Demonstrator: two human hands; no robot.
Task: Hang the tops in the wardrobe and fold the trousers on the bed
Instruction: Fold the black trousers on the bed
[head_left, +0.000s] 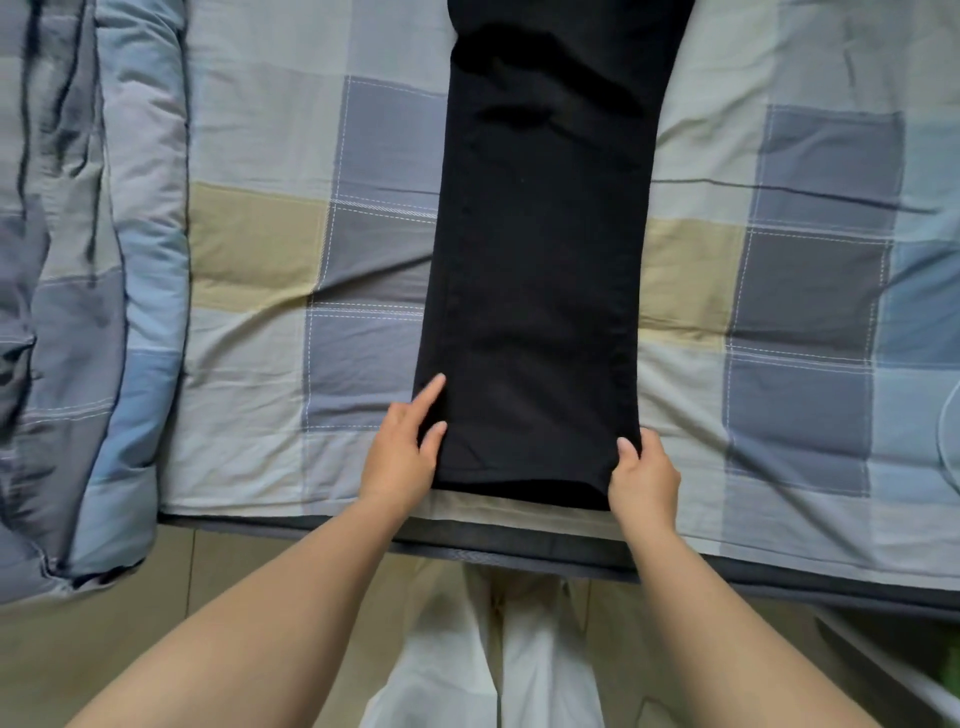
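Black trousers (540, 260) lie lengthwise on the bed (249, 249), leg on leg, running from the near edge away to the top of the view. My left hand (402, 452) pinches the near left corner of the trousers, with the index finger stretched along the left edge and the thumb on top of the cloth. At the near right corner my right hand (644, 475) pinches the hem, thumb on top and fingers hidden under the cloth. The far end of the trousers is cut off by the frame.
The bed has a checked sheet in blue, grey and tan. A rolled quilt (78, 312) in the same pattern lies along the left side. The bed's dark front edge (519, 545) runs below my hands. Tiled floor shows in front of it.
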